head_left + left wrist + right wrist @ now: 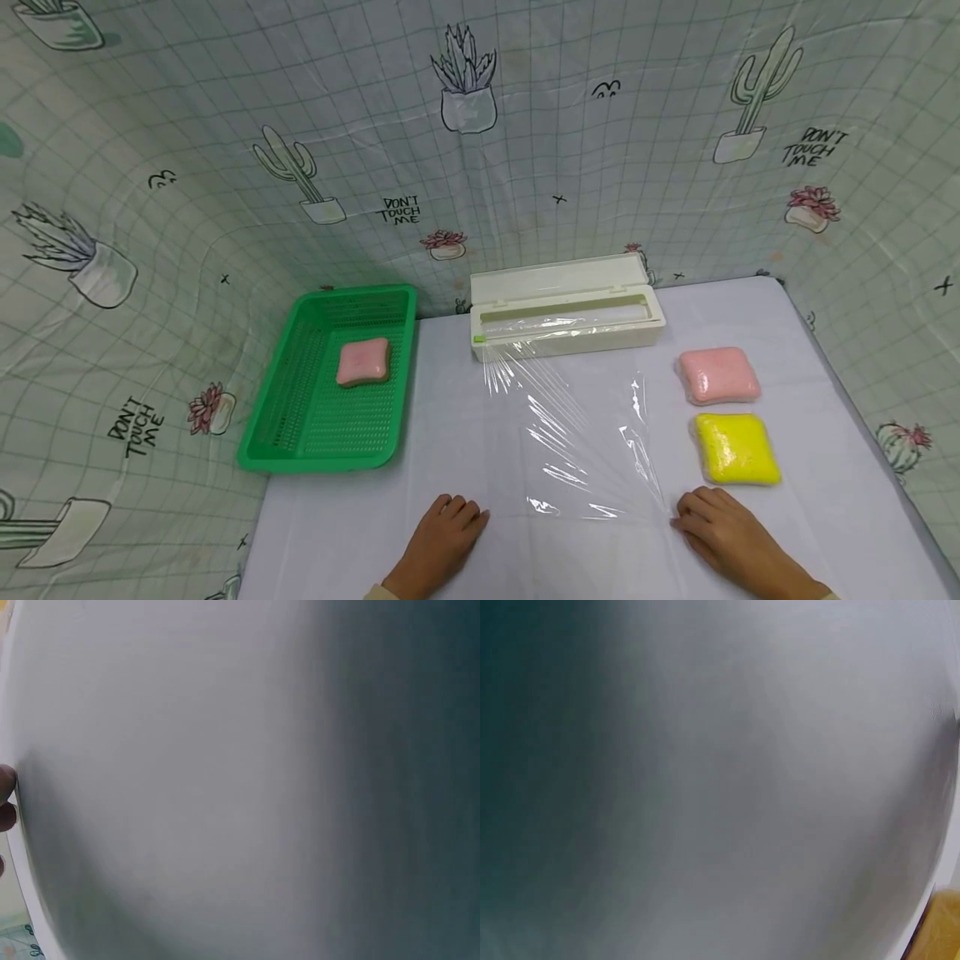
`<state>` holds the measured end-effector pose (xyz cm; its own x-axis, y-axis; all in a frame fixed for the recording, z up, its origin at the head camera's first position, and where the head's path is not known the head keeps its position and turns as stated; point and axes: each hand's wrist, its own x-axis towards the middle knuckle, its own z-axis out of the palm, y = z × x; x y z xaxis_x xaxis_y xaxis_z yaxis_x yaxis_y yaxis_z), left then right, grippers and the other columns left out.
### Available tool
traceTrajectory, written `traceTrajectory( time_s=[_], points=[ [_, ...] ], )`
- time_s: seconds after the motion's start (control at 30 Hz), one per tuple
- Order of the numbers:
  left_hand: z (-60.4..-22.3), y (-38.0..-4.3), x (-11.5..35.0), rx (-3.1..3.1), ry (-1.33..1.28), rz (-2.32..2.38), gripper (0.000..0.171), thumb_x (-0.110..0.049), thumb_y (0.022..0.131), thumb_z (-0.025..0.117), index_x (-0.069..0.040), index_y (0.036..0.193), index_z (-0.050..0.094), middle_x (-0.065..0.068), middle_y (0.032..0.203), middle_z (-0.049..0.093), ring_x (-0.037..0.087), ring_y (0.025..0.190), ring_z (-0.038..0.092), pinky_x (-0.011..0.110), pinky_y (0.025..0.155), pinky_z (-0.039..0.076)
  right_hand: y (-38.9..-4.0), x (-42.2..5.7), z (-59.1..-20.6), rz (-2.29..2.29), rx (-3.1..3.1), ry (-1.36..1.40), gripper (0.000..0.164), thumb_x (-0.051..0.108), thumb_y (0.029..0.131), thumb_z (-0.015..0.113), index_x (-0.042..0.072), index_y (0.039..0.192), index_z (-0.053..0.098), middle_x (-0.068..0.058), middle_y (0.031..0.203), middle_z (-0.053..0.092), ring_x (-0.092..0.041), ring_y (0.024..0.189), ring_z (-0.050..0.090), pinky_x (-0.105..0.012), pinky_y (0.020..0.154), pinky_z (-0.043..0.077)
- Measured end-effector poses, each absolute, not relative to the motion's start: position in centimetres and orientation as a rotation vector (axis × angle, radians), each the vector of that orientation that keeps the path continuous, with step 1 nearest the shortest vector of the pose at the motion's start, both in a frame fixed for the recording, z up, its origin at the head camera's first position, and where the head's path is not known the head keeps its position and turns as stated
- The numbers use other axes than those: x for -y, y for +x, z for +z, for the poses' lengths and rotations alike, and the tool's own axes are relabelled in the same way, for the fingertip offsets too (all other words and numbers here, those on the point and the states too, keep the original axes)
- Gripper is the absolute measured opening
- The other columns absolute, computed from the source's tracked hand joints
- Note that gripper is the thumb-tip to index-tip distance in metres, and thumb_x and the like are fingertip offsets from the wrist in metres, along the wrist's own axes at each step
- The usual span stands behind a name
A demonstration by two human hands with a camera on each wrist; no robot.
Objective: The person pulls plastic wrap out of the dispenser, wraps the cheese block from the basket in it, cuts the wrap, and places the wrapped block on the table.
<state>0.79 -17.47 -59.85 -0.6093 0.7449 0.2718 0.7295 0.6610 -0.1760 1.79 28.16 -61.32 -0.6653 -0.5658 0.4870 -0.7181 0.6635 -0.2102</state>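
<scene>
In the head view, a clear sheet of plastic wrap [577, 450] stretches over the white table from a white wrap dispenser [585, 337] with its lid raised. At the sheet's near left corner my left hand [444, 540] pinches the edge with curled fingers. My right hand [722, 529] pinches the near right corner, and creases in the film run toward it. Just beyond that hand lie a wrapped yellow block [738, 450] and a wrapped pink block [720, 375]. The wrist views show mostly blurred table, with left fingertips [6, 796] at one edge.
A green plastic basket [258, 457] stands on the left, with another pink block [363, 362] inside. A light green slider [479, 339] sits at the dispenser's left end. Patterned cloth [540, 167] hangs behind and along both sides of the table [337, 533].
</scene>
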Motion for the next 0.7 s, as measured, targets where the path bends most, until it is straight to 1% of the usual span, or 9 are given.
traceTrajectory(
  time_s=[0.3, 0.43, 0.53, 0.7],
  points=[
    [-59.9, 1.1, 17.4, 2.668, -1.065, -0.017, 0.025, -0.028, 0.079, 0.094, -0.021, 0.102, 0.085, -0.010, 0.091, 0.067, 0.010, 0.085, 0.059, 0.028, 0.081, 0.051, 1.8, -27.9, -61.3, 0.534, 2.510, 0.976, 0.072, 0.046, 0.115, 0.022, 0.017, 0.079, 0.077, 0.009, 0.091, 0.061, -0.012, 0.084, 0.054, -0.026, 0.079, 0.045],
    [-59.7, 1.2, 17.4, 2.664, -1.058, -0.027, 0.025, -0.028, 0.078, 0.094, -0.021, 0.101, 0.086, -0.009, 0.091, 0.067, 0.010, 0.085, 0.059, 0.028, 0.079, 0.050, 1.8, -27.8, -61.3, 0.534, 2.511, 0.966, 0.073, 0.047, 0.115, 0.021, 0.017, 0.079, 0.077, 0.009, 0.091, 0.060, -0.012, 0.083, 0.054, -0.027, 0.078, 0.046],
    [-59.6, 1.1, 17.5, 2.656, -1.047, -0.049, 0.023, -0.027, 0.077, 0.095, -0.021, 0.097, 0.086, -0.010, 0.089, 0.067, 0.010, 0.083, 0.059, 0.028, 0.079, 0.051, 1.8, -27.8, -61.3, 0.531, 2.508, 0.970, 0.073, 0.046, 0.115, 0.021, 0.018, 0.079, 0.077, 0.009, 0.091, 0.061, -0.012, 0.084, 0.055, -0.027, 0.079, 0.046],
    [-58.5, 0.1, 17.9, 2.652, -1.003, -0.082, 0.022, -0.025, 0.076, 0.096, -0.022, 0.093, 0.083, -0.010, 0.089, 0.067, 0.011, 0.084, 0.061, 0.031, 0.080, 0.053, 1.8, -27.8, -61.4, 0.532, 2.501, 0.973, 0.072, 0.046, 0.115, 0.021, 0.018, 0.079, 0.077, 0.010, 0.091, 0.061, -0.012, 0.084, 0.054, -0.027, 0.079, 0.046]
  ],
)
